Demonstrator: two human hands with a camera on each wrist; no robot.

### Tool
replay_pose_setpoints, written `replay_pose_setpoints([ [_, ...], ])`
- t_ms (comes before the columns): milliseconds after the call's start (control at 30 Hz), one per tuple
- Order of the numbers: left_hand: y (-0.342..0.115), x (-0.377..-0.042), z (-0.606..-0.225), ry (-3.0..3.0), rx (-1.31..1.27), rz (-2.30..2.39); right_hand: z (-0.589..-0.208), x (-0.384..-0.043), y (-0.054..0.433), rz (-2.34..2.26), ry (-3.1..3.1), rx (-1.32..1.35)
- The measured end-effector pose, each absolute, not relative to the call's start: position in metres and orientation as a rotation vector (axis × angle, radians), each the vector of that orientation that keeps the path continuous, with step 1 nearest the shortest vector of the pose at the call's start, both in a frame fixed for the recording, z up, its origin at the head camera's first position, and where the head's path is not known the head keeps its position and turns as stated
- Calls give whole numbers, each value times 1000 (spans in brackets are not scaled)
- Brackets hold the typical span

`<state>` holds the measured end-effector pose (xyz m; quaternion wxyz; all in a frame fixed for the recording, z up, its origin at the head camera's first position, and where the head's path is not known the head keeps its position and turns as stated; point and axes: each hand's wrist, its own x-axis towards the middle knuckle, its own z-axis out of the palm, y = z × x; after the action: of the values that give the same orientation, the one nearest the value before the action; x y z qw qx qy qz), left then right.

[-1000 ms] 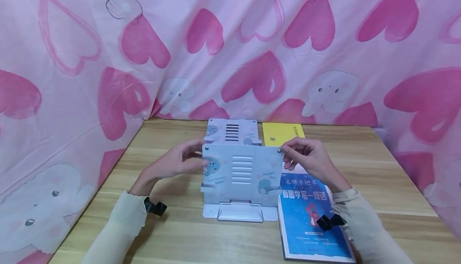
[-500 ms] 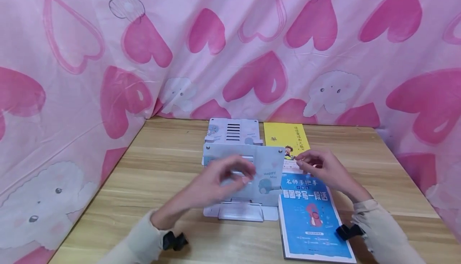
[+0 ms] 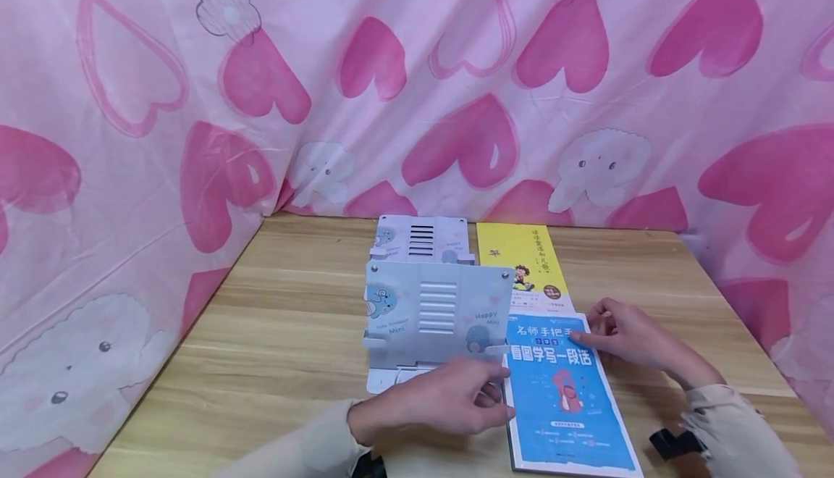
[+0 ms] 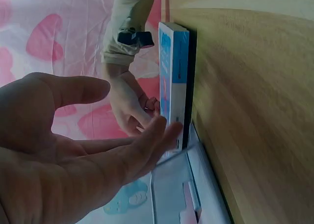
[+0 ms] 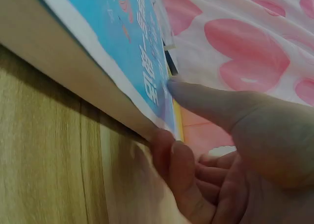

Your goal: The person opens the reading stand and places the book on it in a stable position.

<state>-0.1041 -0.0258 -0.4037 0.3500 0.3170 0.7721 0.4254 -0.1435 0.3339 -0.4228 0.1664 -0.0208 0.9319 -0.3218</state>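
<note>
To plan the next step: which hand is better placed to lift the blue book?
Probably the right hand: fingers beside the blue book, thumb over its cover. The left hand is open beside the spine.

The head camera looks forward and down over the table [image 3: 313, 304], far enough back to take in both far corners and the pink curtain [image 3: 456, 43] behind. The left wrist camera, low and close to the left hand [image 3: 449, 400], lies sideways, facing the blue book [image 4: 179, 91] and the right hand [image 3: 641, 340]. The right wrist camera looks, tilted and very near, along that book's page edge [image 5: 59, 57]. All three views share the book.
</note>
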Motion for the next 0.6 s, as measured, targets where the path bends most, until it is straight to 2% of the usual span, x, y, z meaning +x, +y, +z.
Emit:
replay_pose_setpoints([
  [300, -17, -95, -403, 2066, 867, 975, -428, -126, 341, -1008, 2498, -7],
  [600, -10, -85, -411, 2010, 809, 1108, -433, -122, 334, -997, 2524, 116],
])
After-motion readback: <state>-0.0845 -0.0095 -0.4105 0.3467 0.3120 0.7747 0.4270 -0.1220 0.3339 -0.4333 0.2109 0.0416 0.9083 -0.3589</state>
